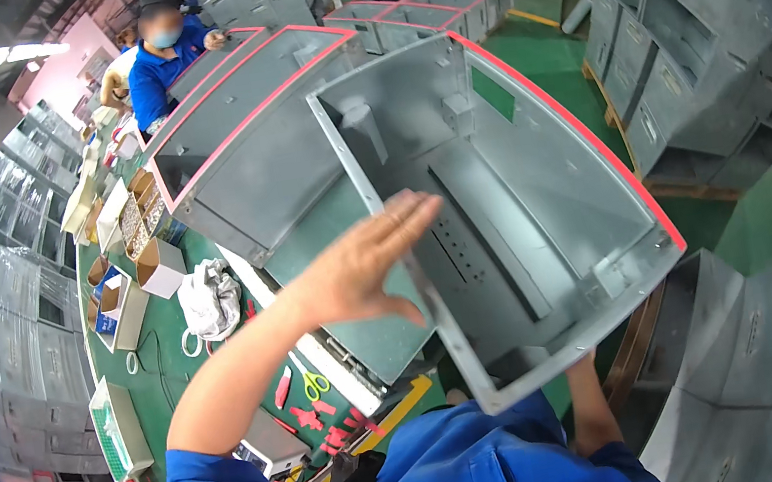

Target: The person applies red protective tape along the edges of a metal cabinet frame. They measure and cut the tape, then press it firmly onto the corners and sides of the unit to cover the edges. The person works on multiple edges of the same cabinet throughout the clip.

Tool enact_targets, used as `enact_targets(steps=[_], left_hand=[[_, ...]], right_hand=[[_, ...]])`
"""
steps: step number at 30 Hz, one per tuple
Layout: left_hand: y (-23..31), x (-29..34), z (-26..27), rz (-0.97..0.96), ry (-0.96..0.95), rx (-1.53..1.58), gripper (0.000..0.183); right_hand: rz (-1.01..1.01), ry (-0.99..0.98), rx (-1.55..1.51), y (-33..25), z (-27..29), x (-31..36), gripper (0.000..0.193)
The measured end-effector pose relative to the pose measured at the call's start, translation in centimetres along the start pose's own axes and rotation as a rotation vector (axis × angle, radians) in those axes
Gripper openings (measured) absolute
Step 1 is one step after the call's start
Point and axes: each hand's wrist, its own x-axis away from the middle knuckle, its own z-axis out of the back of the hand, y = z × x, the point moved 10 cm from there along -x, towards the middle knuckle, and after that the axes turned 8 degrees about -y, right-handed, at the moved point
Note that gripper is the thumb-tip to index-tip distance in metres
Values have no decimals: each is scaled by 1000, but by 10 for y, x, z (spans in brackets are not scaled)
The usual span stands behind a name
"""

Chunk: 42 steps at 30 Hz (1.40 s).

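Observation:
A grey sheet-metal box (502,214), open at the top, is tilted in front of me, with a red strip (578,122) along its right rim. My left hand (360,265) is over the box's left rim, fingers stretched out and thumb apart, with nothing in it. Whether its palm touches the rim I cannot tell. My right hand (580,367) is at the box's near right corner; its fingers are hidden behind the metal. Inside the box are a long raised channel, a row of small holes and a cut-out in the far wall.
More red-edged boxes (242,143) stand beyond, where a co-worker in blue (165,64) reaches over one. On the green table to the left are green-handled scissors (315,383), red scraps (335,436), a white cloth (210,300) and cartons (158,267). Stacked grey boxes (696,45) rise at right.

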Motion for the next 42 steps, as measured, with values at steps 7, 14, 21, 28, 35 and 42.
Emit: enact_targets(steps=[7,14,21,28,35,42], left_hand=[[-106,-84,-6,4,-15,-384,92],[-107,-136,-37,246,-171,-203,49],[-73,-89,-47,580,-73,-77,40],[-50,-53,-72,987,81,5,34],[-49,-35,-55,1015,426,-84,46],[-24,-34,-29,890,761,-512,64]], right_hand=[[-86,198,202,-103,29,-87,61],[-157,328,378,-168,49,-163,59],[-285,297,536,-172,36,-239,56],[-387,196,741,-152,0,-327,54],[-457,54,998,-114,-48,-386,52],[-521,-107,1175,-67,-95,-415,49]])
